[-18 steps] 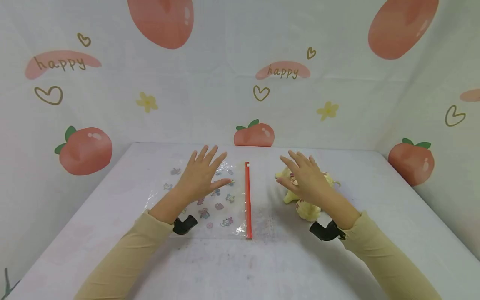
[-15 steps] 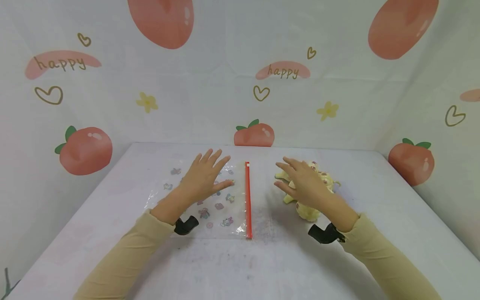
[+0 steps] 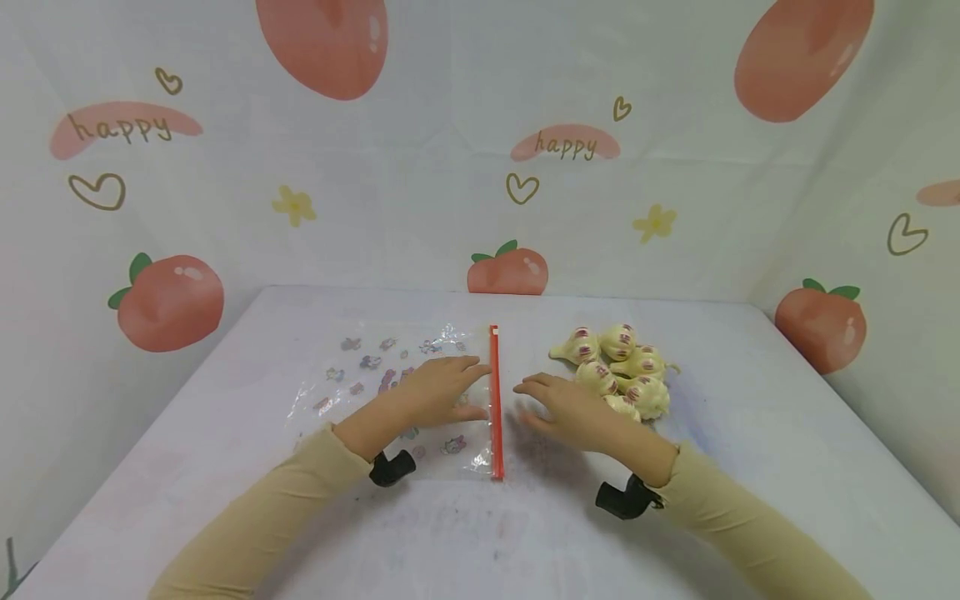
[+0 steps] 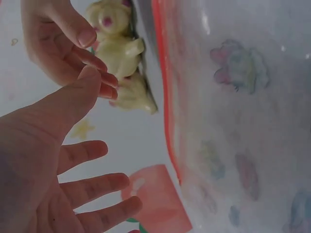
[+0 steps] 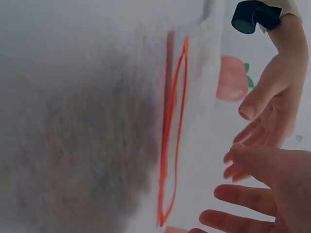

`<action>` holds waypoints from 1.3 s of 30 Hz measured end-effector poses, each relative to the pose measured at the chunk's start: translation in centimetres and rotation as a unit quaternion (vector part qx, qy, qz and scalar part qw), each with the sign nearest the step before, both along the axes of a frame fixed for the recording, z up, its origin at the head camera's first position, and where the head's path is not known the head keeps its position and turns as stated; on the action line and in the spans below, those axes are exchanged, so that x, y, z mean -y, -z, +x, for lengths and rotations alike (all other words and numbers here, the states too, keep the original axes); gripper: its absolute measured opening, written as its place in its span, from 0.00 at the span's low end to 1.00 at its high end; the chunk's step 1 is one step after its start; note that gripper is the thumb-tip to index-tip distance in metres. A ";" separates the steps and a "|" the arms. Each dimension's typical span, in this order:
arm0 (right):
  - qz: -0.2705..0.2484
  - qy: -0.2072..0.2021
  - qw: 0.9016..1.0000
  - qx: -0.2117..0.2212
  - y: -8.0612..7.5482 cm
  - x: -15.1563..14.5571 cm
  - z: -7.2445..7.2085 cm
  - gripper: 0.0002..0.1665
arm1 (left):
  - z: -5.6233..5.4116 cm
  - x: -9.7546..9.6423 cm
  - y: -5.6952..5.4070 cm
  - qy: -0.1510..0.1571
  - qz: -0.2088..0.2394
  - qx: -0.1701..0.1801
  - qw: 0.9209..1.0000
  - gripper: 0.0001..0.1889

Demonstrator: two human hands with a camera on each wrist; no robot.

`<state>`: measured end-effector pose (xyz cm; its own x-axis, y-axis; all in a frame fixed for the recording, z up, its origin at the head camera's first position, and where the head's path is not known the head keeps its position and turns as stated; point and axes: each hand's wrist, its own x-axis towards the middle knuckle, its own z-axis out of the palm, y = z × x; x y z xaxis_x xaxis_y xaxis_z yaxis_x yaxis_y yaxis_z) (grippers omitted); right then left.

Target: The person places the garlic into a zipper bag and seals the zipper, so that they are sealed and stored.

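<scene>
A clear zip bag [image 3: 330,408] printed with small cartoon figures lies flat on the table, its red zip edge [image 3: 496,433] facing right. In the right wrist view the red edge [image 5: 170,131] shows as a narrow parted loop. My left hand [image 3: 431,396] is over the bag, fingers extended and fingertips close to the red edge. Just right of that edge, my right hand [image 3: 577,412] hovers with fingers relaxed and thumb apart. Neither hand holds anything. Several garlic bulbs [image 3: 618,342] with purple marks sit clustered behind the right hand, which partly covers the nearest one.
A white table [image 3: 480,542] carries the bag and the garlic. Behind it hangs a white cloth backdrop [image 3: 420,208] printed with red fruits and hearts. A black wrist camera mount [image 3: 393,468] sits below the left wrist, another mount [image 3: 626,498] below the right.
Both hands have come down and closer together, toward the red zip edge. The right hand has moved left off the garlic, uncovering most of the bulbs. Bag and garlic stay put.
</scene>
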<state>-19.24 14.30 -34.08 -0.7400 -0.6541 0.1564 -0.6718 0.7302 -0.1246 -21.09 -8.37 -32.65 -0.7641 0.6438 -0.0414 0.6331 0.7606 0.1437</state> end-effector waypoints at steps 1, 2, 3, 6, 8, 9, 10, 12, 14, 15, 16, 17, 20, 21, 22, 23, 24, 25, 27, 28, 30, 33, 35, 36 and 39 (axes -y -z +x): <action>0.001 -0.004 1.000 0.008 0.1 0.1 0.1 0.21 | 0.0 -0.1 0.2 0.000 -0.003 0.007 1.000 0.35; 0.000 -0.007 1.000 0.018 0.3 0.2 0.1 0.21 | 0.0 -0.2 0.4 0.000 -0.004 0.013 1.000 0.34; 0.000 -0.009 0.999 0.031 0.5 0.3 0.1 0.22 | 0.0 -0.3 0.6 0.002 -0.006 0.017 1.000 0.34; 0.002 -0.011 0.998 0.060 0.9 0.6 0.2 0.23 | 0.1 -0.5 1.2 0.005 -0.007 0.028 1.000 0.35; 0.004 -0.011 0.997 0.076 1.1 0.7 0.2 0.24 | 0.1 -0.6 1.5 0.003 -0.007 0.035 0.999 0.35; 0.004 -0.011 0.997 0.082 1.3 0.7 0.2 0.24 | 0.1 -0.7 1.7 0.000 -0.008 0.039 0.999 0.35; 0.003 -0.012 0.996 0.086 1.4 0.8 0.2 0.24 | 0.1 -0.7 1.8 -0.005 -0.011 0.045 0.999 0.36; 0.003 -0.016 0.995 0.094 1.7 0.9 0.2 0.24 | 0.1 -0.8 2.1 -0.014 -0.015 0.058 0.998 0.37; 0.002 -0.021 0.995 0.097 1.9 1.0 0.2 0.25 | 0.1 -1.0 2.3 -0.022 -0.020 0.073 0.997 0.37; 0.004 -0.023 0.995 0.097 2.0 1.0 0.2 0.25 | 0.1 -1.0 2.5 -0.025 -0.021 0.081 0.996 0.37; 0.004 -0.024 0.995 0.100 2.0 1.1 0.2 0.25 | 0.1 -1.1 2.6 -0.028 -0.020 0.089 0.995 0.38; 0.006 -0.024 0.994 0.104 2.1 1.2 0.3 0.25 | 0.1 -1.1 2.7 -0.030 -0.020 0.094 0.995 0.38; 0.009 -0.022 0.993 0.118 2.2 1.3 0.3 0.26 | 0.1 -1.2 3.0 -0.029 -0.021 0.100 0.994 0.39; 0.012 -0.019 0.992 0.124 2.2 1.4 0.4 0.26 | 0.2 -1.2 3.0 -0.028 -0.021 0.100 0.994 0.39; 0.013 -0.018 0.991 0.129 2.2 1.4 0.4 0.27 | 0.2 -1.2 3.1 -0.026 -0.020 0.099 0.995 0.39; 0.015 -0.016 0.991 0.132 2.2 1.4 0.4 0.27 | 0.2 -1.2 3.1 -0.023 -0.020 0.097 0.995 0.39; 0.016 -0.015 0.991 0.134 2.2 1.4 0.5 0.27 | 0.1 -1.2 3.1 -0.021 -0.020 0.097 0.995 0.39; 0.016 -0.015 0.991 0.134 2.2 1.5 0.5 0.27 | 0.1 -1.2 3.1 -0.019 -0.021 0.096 0.995 0.39; 0.018 -0.016 0.991 0.132 2.2 1.5 0.5 0.27 | 0.1 -1.2 3.1 -0.019 -0.022 0.097 0.995 0.39; 0.018 -0.016 0.991 0.131 2.2 1.5 0.5 0.27 | 0.1 -1.3 3.1 -0.019 -0.022 0.098 0.995 0.39; 0.019 -0.019 0.991 0.127 2.3 1.5 0.5 0.27 | 0.1 -1.3 3.1 -0.020 -0.023 0.098 0.995 0.40; 0.021 -0.020 0.992 0.126 2.4 1.5 0.5 0.27 | 0.1 -1.3 3.1 -0.022 -0.022 0.099 0.995 0.40; 0.023 -0.019 0.991 0.128 2.5 1.5 0.5 0.28 | 0.1 -1.3 3.2 -0.022 -0.021 0.098 0.995 0.39; 0.023 -0.019 0.991 0.129 2.4 1.5 0.5 0.28 | 0.1 -1.3 3.2 -0.023 -0.022 0.098 0.995 0.39; 0.024 -0.017 0.990 0.136 2.4 1.5 0.5 0.28 | 0.1 -1.3 3.2 -0.023 -0.022 0.098 0.995 0.40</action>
